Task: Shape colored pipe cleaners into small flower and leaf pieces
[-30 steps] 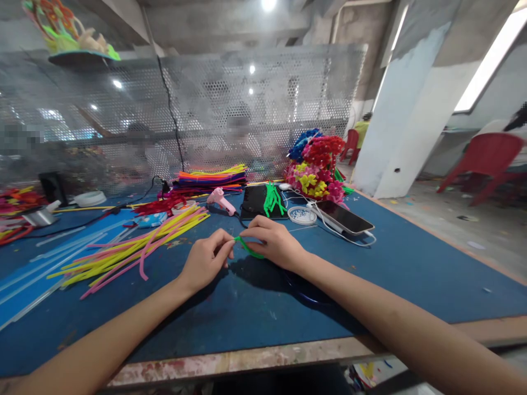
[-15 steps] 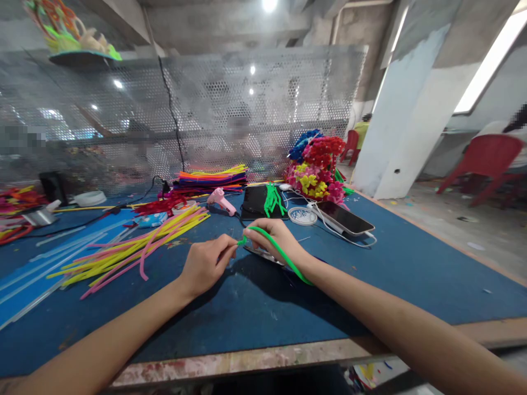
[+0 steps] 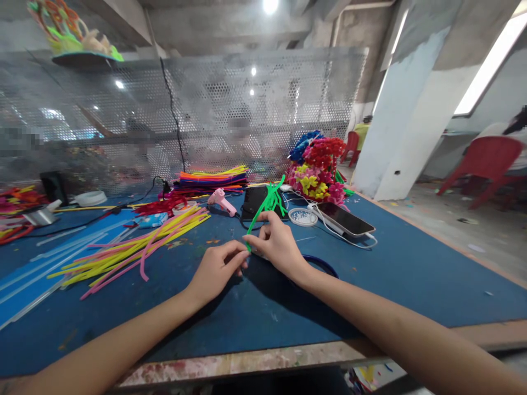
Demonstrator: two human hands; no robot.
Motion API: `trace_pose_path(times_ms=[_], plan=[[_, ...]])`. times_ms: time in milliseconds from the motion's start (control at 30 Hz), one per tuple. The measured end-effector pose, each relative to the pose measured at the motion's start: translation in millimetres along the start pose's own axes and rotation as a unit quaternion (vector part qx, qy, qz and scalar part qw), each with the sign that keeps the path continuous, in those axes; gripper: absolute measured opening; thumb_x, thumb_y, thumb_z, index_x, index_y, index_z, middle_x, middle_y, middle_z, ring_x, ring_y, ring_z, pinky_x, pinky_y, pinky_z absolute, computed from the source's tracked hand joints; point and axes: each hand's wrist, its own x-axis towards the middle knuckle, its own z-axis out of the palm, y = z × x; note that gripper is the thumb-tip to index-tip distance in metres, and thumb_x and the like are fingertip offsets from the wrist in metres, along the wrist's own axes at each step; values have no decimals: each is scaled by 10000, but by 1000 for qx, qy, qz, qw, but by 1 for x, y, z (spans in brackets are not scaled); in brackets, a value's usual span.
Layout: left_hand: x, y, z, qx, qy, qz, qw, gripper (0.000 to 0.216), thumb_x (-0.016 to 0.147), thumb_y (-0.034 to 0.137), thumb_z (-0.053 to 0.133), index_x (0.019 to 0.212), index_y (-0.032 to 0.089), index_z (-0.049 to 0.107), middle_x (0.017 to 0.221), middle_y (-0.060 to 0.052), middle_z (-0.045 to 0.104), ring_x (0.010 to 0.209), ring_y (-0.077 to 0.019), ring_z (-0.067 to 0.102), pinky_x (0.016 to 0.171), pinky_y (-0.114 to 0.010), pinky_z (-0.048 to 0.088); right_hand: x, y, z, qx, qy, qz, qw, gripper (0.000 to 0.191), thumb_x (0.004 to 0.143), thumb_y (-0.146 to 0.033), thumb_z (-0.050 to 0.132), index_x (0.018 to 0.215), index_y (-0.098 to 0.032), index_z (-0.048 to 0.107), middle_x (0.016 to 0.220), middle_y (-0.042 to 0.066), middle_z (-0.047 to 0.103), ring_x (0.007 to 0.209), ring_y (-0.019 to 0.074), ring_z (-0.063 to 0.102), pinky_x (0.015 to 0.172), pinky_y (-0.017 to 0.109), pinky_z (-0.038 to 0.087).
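Observation:
My right hand pinches a green pipe cleaner whose free end sticks up and away toward the back of the table. My left hand is closed on the lower end of the same pipe cleaner, fingertips touching those of the right hand. Both hands rest low over the blue table top. A dark blue loop lies under my right wrist.
Yellow and pink pipe cleaners lie spread at the left. A pink glue gun, a stack of coloured pipe cleaners, a black tablet, a phone, a small round dish and a bunch of pipe-cleaner flowers stand behind. A perforated screen backs the table.
The pipe cleaner's free end swung from lying along my right wrist to pointing up and away. Both hands shifted slightly toward me and stayed pinched together.

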Motion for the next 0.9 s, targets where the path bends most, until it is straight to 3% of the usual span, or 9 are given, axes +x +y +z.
trace_pose_path(times_ms=[167,333,467,633,800,900], plan=[[2,-3,3,-47,20,-15,999,256,834,372,437,715,168,536,610,25,561,508,-99,548,543,-216,415,-4,-4,-1,-62,14,-41,997,502,727,-285,599,1137,-189,327,599,-69,510,532,102,498,521,208,349],[3,-3,0,-38,39,-4,999,255,833,365,444,701,163,526,591,39,541,489,-83,530,534,-203,407,-2,-4,-1,-48,24,-79,995,538,730,-284,594,1179,-202,308,713,-36,523,617,111,528,574,222,389],[2,-3,0,-37,32,-4,999,246,830,352,448,696,160,522,575,42,541,476,-79,523,524,-198,401,-1,0,2,-11,48,-36,998,414,688,-291,628,1000,-185,375,627,-63,500,572,109,511,550,221,388],[1,-5,3,-57,10,-9,998,240,831,346,445,697,159,516,579,42,540,458,-74,512,503,-195,398,-1,0,0,-69,-1,-30,997,183,712,-283,609,772,-177,472,619,-46,531,562,89,482,540,205,340],[3,-10,-1,-46,40,-5,998,244,835,351,443,705,160,524,588,40,544,461,-74,518,508,-196,399,1,-4,-4,-126,-100,-127,979,193,811,-282,497,733,-146,610,646,1,541,586,86,461,556,207,320],[4,-11,-5,-50,62,-11,997,225,827,356,458,750,163,546,592,43,542,455,-74,519,491,-192,397,1,-6,-6,-154,-113,-179,965,116,745,-160,529,678,-130,618,672,9,504,613,91,446,563,205,324]])
